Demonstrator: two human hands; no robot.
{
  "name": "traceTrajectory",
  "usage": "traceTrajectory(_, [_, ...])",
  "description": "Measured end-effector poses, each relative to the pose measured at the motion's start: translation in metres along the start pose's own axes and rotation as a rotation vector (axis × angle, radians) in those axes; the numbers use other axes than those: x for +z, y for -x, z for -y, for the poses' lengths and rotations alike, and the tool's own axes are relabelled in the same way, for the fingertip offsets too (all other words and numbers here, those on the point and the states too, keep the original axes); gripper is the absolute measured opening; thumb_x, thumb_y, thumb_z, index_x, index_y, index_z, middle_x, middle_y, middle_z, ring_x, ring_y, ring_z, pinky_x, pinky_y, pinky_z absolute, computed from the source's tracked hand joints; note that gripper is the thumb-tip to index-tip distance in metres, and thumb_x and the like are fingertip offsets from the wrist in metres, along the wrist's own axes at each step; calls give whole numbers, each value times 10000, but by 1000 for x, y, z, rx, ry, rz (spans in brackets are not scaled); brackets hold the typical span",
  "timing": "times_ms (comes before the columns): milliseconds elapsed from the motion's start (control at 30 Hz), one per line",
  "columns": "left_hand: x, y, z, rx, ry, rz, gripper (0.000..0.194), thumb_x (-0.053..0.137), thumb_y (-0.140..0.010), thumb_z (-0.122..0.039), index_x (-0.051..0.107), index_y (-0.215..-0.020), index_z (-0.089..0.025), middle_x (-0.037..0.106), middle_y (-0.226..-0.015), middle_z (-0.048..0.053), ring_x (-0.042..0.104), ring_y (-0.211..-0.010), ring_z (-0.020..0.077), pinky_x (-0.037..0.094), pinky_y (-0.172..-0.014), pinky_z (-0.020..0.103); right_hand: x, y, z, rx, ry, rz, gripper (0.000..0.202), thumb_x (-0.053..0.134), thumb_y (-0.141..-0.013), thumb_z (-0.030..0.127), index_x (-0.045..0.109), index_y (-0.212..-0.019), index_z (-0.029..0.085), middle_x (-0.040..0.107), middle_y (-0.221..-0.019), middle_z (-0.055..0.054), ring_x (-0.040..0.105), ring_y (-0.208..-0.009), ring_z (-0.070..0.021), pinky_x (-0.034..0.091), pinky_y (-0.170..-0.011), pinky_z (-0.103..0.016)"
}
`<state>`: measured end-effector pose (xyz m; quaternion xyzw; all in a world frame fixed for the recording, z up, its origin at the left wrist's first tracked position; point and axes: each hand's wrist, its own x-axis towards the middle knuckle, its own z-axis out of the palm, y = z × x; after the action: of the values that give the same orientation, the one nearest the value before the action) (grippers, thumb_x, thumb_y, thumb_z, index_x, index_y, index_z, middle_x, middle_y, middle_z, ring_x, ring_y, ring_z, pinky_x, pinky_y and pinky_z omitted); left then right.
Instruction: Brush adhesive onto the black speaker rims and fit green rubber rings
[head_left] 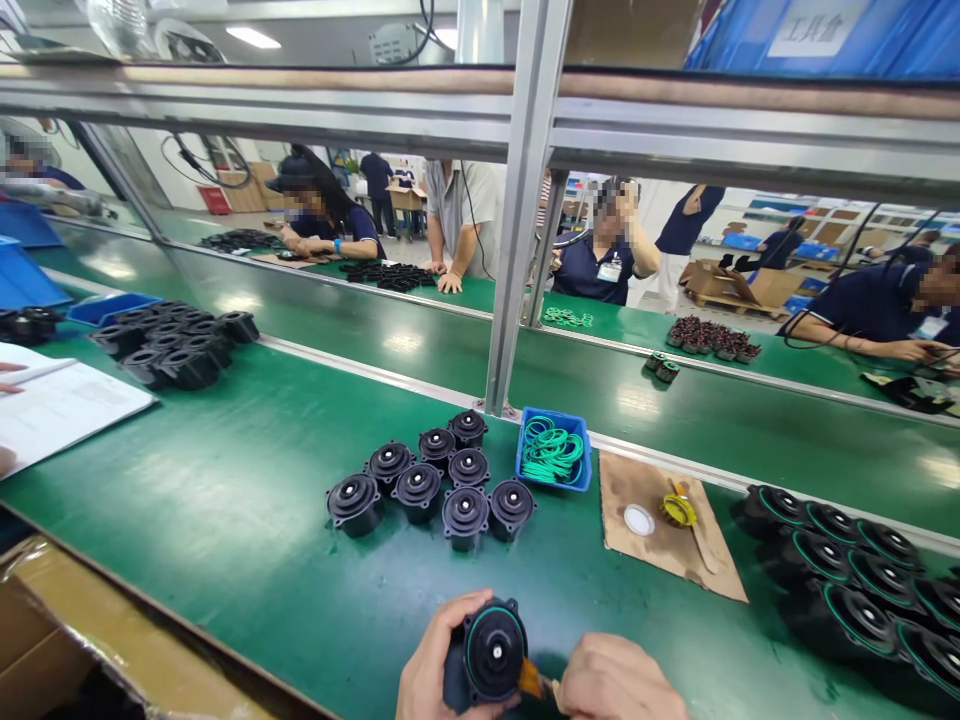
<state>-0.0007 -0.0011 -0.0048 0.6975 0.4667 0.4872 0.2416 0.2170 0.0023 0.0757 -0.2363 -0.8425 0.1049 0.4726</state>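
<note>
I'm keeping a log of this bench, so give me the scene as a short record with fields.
Left hand: holds a black housing with a green ring
Right hand: holds an orange-tipped tool at the housing's side
Middle group: eight black housings, no green rings visible
Blue bin: loose green rings
Cardboard: white disc, yellow cup, flat stick
Right group: black housings, several with green rings visible
</note>
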Motion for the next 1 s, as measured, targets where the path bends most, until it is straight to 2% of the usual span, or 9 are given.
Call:
traceTrajectory(100, [-2,-2,-2,49,25,32,715,908,-568,-217,569,-1197,-269,756,-1150,45,741,-1039,251,606,-906,314,-8,-11,-1,134,-42,29,312,346,-1078,353,548,-895,203,603,-630,1,524,-535,-122,437,-517,-227])
traceTrajectory(200, [-4,-3,0,100,41,63,675,890,-633,-261,552,-1218,-260,744,-1166,62,728,-1067,246,599,-924,320,-14,-21,-2,216,-41,66,311,344,-1077,337,559,-902,197,617,-686,-17,539,-594,-128,454,-576,-235])
traceTrajectory(567, [-2,-3,4,215,88,82,612,849,-717,-343,543,-1237,-237,740,-1151,104,721,-1073,268,603,-935,370,-5,-42,-7,73,-148,135,340,315,-1081,381,561,-947,187,653,-744,-38,521,-630,-139,444,-608,-258])
traceTrajectory(733, [-2,-3,5,228,78,90,655,872,-687,-342,551,-1247,-228,742,-1162,105,722,-1075,268,604,-935,357,-19,-35,-4,133,-120,192,373,306,-1076,423,549,-896,203,615,-700,-18,504,-616,-132,429,-599,-246])
traceTrajectory(833, [-2,-2,5,243,63,87,619,854,-709,-341,561,-1240,-215,743,-1155,110,720,-1076,272,604,-938,367,-27,-30,1,236,-97,209,399,317,-1068,451,531,-831,212,587,-670,-7,509,-608,-129,440,-601,-240])
traceTrajectory(900, [-3,-2,4,273,36,81,563,814,-757,-325,561,-1243,-197,739,-1158,125,710,-1092,279,600,-946,385,-29,-26,2,282,-108,150,345,361,-1068,399,539,-836,217,609,-675,-6,538,-608,-127,463,-611,-235])
traceTrajectory(1000, [-4,-2,1,350,-27,68,466,741,-825,-283,568,-1242,-167,732,-1152,149,694,-1106,286,597,-944,407,-25,-19,2,296,-181,-61,246,460,-1041,293,588,-842,226,663,-706,-2,591,-575,-111,491,-572,-207])
